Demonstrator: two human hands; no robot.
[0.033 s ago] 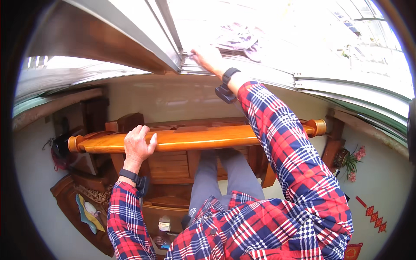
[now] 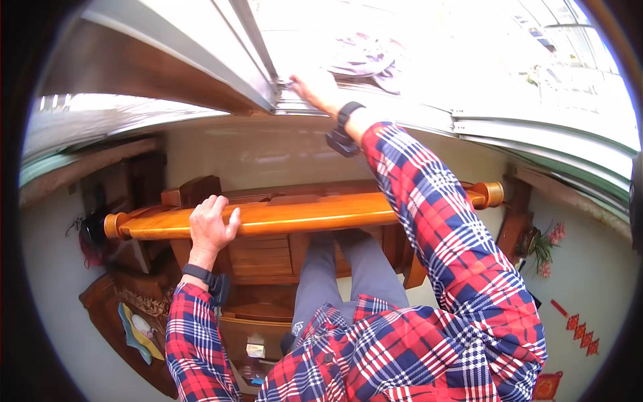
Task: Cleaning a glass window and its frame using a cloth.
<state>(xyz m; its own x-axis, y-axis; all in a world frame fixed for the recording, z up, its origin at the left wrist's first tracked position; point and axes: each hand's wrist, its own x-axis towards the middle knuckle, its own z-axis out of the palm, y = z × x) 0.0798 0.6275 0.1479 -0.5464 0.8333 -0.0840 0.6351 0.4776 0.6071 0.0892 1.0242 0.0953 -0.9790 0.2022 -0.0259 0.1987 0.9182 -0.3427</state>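
My left hand (image 2: 210, 222) rests on the top rail (image 2: 315, 213) of a wooden bench back, its fingers bent over the far edge and the thumb apart. The rail is glossy orange-brown with round scrolled ends. Stretched out beyond it, my right hand (image 2: 315, 92) is at the window track (image 2: 295, 104), beside the foot of a pale window frame (image 2: 258, 67). Its fingers look drawn together; glare washes them out and hides whatever they may hold. A crumpled greyish-purple cloth (image 2: 368, 60) lies on the sill just beyond that hand.
My legs (image 2: 320, 268) are against the wooden bench below the rail. Sliding-window tracks (image 2: 529, 137) continue to the right. A pot with pink flowers (image 2: 546, 244) and a red hanging ornament (image 2: 581, 333) are on the right; a wooden seat (image 2: 114, 315) with cushions stands at lower left.
My right hand has shifted slightly left and up along the window track. My left hand stays on the rail.
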